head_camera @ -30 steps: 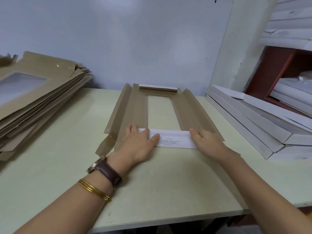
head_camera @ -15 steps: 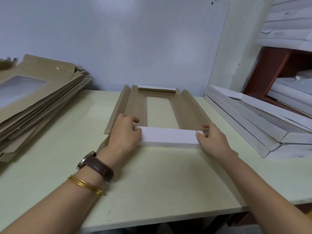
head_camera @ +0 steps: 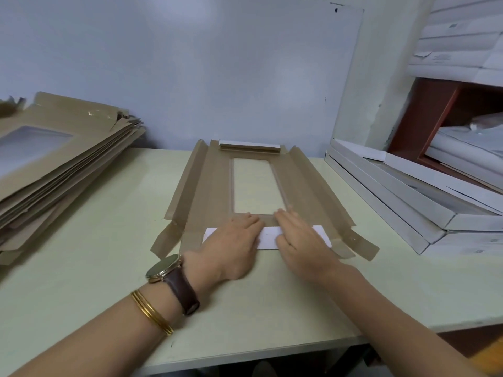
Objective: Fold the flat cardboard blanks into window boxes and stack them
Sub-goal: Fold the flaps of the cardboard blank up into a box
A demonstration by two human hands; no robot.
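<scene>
On one blank [head_camera: 212, 191], two flat hands [head_camera: 231, 240] [head_camera: 299, 242].

Left hand [head_camera: 234, 240], right hand [head_camera: 299, 240] press white flap [head_camera: 268, 237] flat on blank [head_camera: 215, 186].

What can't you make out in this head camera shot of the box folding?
Head view only:
White flap: mostly covered by the left hand and right hand; any crease beneath is hidden.
Flat blanks pile: cut off by the left edge, count unknowable.
Folded white boxes: run off the right edge; labels blurred.
</scene>
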